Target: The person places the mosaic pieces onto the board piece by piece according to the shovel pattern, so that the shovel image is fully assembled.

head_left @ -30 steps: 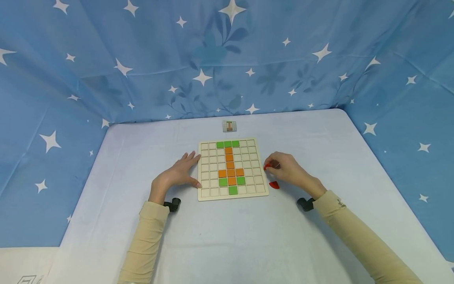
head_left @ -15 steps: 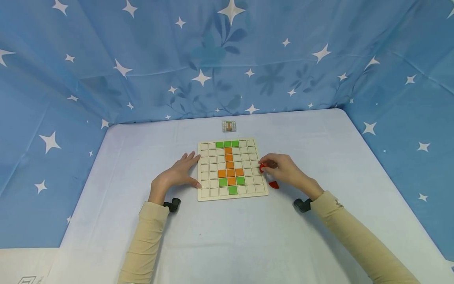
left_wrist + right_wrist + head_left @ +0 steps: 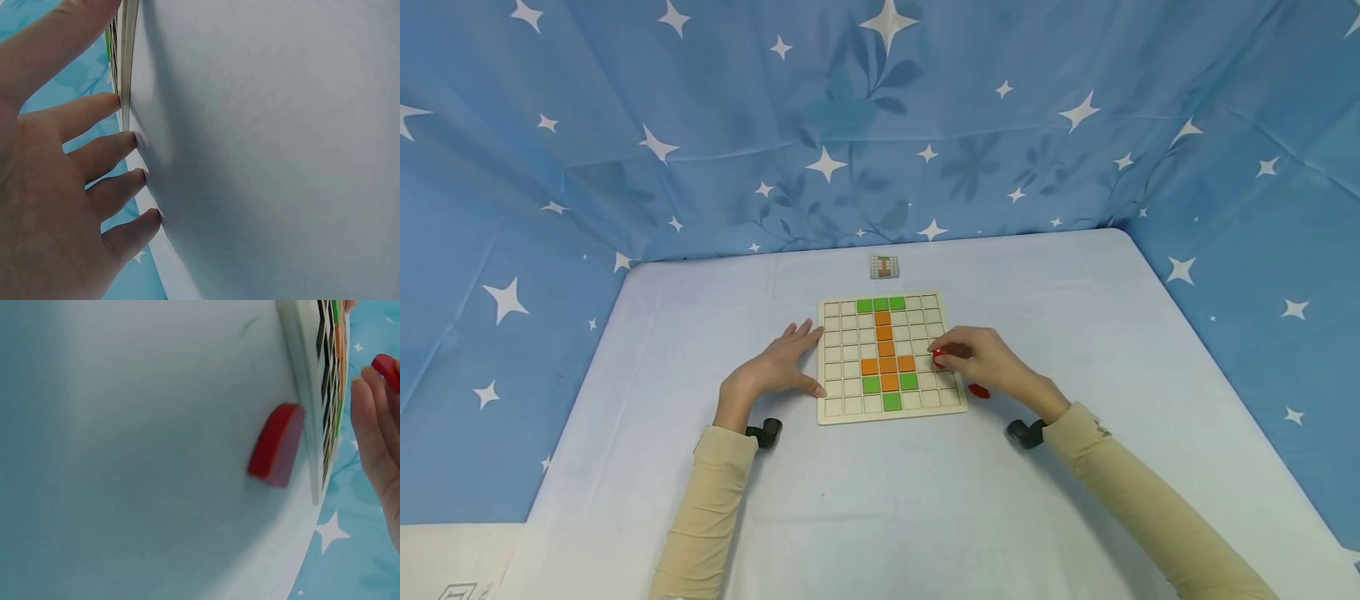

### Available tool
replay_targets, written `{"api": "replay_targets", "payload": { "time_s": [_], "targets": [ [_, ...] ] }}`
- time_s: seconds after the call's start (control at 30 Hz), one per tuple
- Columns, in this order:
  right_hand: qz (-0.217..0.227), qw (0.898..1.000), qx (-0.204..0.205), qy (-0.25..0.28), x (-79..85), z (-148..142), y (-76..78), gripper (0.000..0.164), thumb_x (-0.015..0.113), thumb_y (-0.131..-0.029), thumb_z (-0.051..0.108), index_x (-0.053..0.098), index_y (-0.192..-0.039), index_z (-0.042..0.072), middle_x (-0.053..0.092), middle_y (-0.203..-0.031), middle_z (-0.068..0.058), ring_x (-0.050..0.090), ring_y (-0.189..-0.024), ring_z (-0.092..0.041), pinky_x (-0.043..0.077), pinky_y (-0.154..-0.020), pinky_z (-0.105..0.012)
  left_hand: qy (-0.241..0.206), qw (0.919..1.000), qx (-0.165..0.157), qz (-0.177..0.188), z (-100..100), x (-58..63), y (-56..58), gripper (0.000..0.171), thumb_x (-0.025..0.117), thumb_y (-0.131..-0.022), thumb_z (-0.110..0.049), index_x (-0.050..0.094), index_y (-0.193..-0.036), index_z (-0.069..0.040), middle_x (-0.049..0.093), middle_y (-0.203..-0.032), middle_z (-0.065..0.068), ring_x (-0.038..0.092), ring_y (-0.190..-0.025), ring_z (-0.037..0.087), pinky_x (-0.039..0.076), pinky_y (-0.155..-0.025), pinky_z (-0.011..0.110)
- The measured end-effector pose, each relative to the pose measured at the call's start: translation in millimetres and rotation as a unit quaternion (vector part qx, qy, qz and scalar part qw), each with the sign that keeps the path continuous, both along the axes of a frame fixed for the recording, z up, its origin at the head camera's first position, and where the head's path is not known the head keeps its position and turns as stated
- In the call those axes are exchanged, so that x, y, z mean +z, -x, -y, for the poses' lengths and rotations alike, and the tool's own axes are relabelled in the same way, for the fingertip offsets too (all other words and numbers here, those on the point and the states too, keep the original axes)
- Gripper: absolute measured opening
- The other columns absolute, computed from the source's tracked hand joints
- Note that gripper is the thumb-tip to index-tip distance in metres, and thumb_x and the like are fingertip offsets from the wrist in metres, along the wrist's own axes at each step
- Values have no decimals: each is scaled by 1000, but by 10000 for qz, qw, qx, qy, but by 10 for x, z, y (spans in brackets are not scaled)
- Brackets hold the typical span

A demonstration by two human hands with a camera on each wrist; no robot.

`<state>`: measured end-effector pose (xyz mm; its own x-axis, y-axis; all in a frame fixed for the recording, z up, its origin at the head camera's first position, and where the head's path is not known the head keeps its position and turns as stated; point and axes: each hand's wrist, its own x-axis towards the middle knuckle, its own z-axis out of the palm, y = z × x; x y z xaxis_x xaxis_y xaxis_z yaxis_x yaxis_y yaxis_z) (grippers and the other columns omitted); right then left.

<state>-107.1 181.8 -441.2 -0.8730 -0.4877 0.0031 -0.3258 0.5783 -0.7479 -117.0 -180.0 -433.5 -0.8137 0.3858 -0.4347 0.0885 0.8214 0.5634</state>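
A cream board [image 3: 842, 408] with a square grid lies flat on the table. Orange tiles [image 3: 887, 365] run down its middle column, with green tiles [image 3: 881, 305] at the top and near the bottom. My left hand [image 3: 777, 362] rests at the board's left edge, thumb and fingers spread straight, as the left wrist view also shows. Over the board's right side, my right hand [image 3: 988, 360] pinches a small red piece [image 3: 937, 358] between thumb and fingers. Another red piece [image 3: 276, 445], with a curved side, lies on the table beside the board's right edge.
A small picture card [image 3: 884, 267] printed with a grid pattern lies behind the board. White cloth [image 3: 880, 508] covers the table, and a blue star-patterned curtain [image 3: 715, 133] hangs behind and at both sides. Dark wrist cameras [image 3: 1024, 434] sit under both forearms.
My right hand has moved left from beside the board to over its right columns, carrying the red piece. The left hand, the board and the tiles stay where they were.
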Motion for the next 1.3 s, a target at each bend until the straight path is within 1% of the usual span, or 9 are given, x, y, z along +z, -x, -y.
{"api": "replay_targets", "payload": {
  "time_s": [0.2, 0.37, 0.47, 0.6, 0.7, 0.93, 1.0, 1.17, 1.3],
  "targets": [
    [1, 9996, 217, 185, 61, 119, -2, 24, 70, -95, 4, 75, -119, 6, 75, -110, -7, 72, -94, -20, 62, -88, -40, 25, 10000, -8, 25, -7, 6, 5, 112, 89, -80, -30, 20, -165, -9, 3, -174, 15, -4, -160, 38, 3, -129, 61],
    [12, 9992, 326, 247, 57, 185, 15, 24, 69, -95, 3, 75, -118, 5, 75, -111, -8, 72, -94, -19, 62, -90, -39, -12, 10000, 0, 15, 0, 1, 5, 113, 89, -79, -30, 20, -165, -9, 3, -174, 15, -4, -160, 37, 3, -129, 60],
    [63, 9986, 448, 272, 54, 231, 29, 22, 70, -95, 5, 75, -116, 5, 75, -110, -7, 71, -93, -18, 62, -90, -36, -38, 10000, -5, -4, 8, -10, 5, 113, 89, -79, -31, 20, -165, -10, 3, -174, 15, -4, -160, 37, 3, -129, 61],
    [83, 9975, 637, 304, 50, 287, 47, 20, 71, -95, 6, 76, -114, 5, 76, -107, -3, 71, -92, -14, 62, -87, -30, -43, 10000, 4, -18, 13, -21, 9, 113, 89, -79, -31, 20, -166, -11, 3, -174, 14, -4, -160, 37, 3, -129, 61],
    [92, 9965, 775, 290, 54, 335, 55, 20, 72, -95, 5, 76, -115, 5, 76, -108, -2, 72, -92, -13, 61, -86, -28, -25, 10000, 10, -36, 13, -32, 15, 113, 89, -79, -32, 20, -166, -11, 3, -174, 14, -4, -160, 37, 4, -128, 62],
    [455, 9941, 967, 162, 57, 463, 61, 22, 72, -95, 7, 76, -117, 5, 75, -110, 0, 71, -94, -11, 61, -89, -28, -21, 10000, 3, -40, 12, -35, 15, 113, 90, -79, -31, 20, -166, -10, 3, -174, 14, -4, -160, 37, 4, -129, 61],
    [413, 9931, 1090, 124, 55, 496, 62, 21, 72, -95, 7, 76, -115, 5, 76, -109, -1, 71, -93, -11, 61, -89, -27, -13, 10000, 8, -34, 11, -34, 14, 113, 90, -79, -31, 20, -166, -10, 4, -174, 14, -4, -160, 38, 4, -129, 61],
    [76, 9886, 1507, 7, 42, 578, 68, 15, 74, -95, 9, 77, -109, 7, 77, -104, -1, 70, -89, -11, 61, -86, -26, -19, 10000, 20, -29, 12, -27, 18, 113, 90, -79, -31, 20, -166, -10, 4, -174, 14, -4, -160, 37, 3, -129, 61],
    [26, 9855, 1689, -134, 25, 642, 69, 14, 73, -96, 12, 78, -108, 8, 77, -103, 1, 69, -88, -8, 59, -84, -22, -18, 10000, -9, -18, 12, -29, 23, 113, 89, -79, -32, 19, -166, -10, 3, -174, 15, -4, -160, 37, 3, -129, 60]
  ]
}}
